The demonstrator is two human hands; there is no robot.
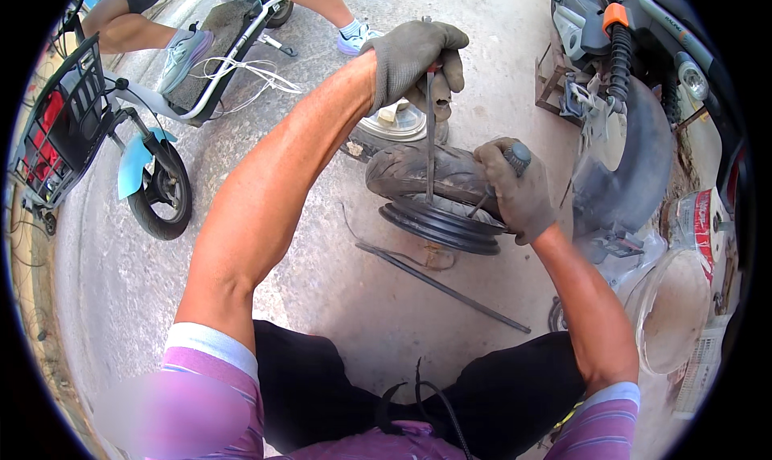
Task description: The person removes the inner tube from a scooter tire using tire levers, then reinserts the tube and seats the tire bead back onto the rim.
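Observation:
My left hand (418,62), in a grey work glove, is closed round the top of a long metal pry bar (430,142), with a bit of red showing at the grip. The bar stands nearly upright, its lower end between a worn black tyre (406,170) and a black wheel rim (438,228). My right hand (519,190), gloved too, grips a screwdriver (519,156) whose blue-grey handle end sticks up from the fist. Its shaft slants down to the rim's edge. The tyre sits partly off the rim, tilted over it.
A long dark rod (450,289) lies on the concrete before the wheel. Behind the tyre is another wheel (394,122). A scooter (635,98) stands at right, near a round white bucket (675,307). At left, a person's legs (133,26) straddle a small scooter (157,182).

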